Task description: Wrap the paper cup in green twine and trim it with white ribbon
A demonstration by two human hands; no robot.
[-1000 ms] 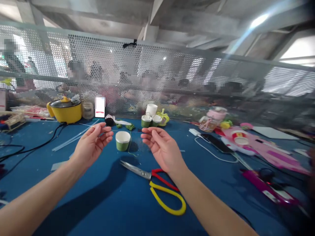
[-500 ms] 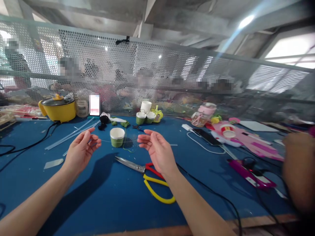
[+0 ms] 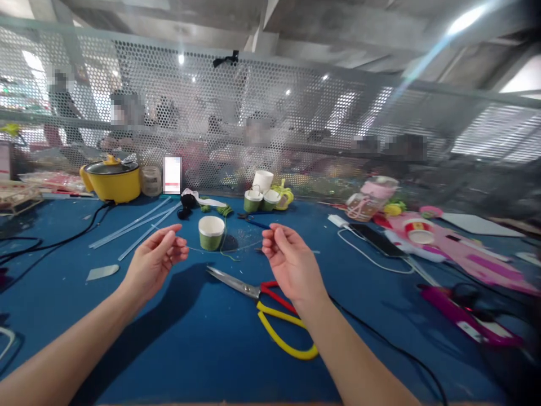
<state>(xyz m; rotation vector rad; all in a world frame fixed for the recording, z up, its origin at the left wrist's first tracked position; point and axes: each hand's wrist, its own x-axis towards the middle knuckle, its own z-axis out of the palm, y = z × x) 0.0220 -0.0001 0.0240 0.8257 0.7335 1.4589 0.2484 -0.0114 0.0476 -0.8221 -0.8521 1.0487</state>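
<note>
My left hand (image 3: pixel 156 259) and my right hand (image 3: pixel 293 262) are raised over the blue table, apart, with thumbs against fingers. A thin, pale strand (image 3: pixel 245 247) runs between them and sags a little; I cannot tell if it is thread or wire. Behind the strand stands a white paper cup (image 3: pixel 211 226) with green yarn (image 3: pixel 210 242) around its lower part and a loose tail of yarn. Large scissors (image 3: pixel 239 283) with one red and one yellow handle lie open below the hands, partly covered by my right wrist.
At the back are a yellow electric pot (image 3: pixel 114 183), a lit phone screen (image 3: pixel 172 176) and more yarn-wrapped cups (image 3: pixel 253 201). Clear glue sticks (image 3: pixel 135 225) lie left. On the right are a dark phone (image 3: pixel 376 239), a purple power strip (image 3: pixel 469 318) and black cables.
My hands have drawn slightly further apart, the right one moving outward, with the strand still between them. The whole view has shifted a little. The person's arm at the right edge is gone.
</note>
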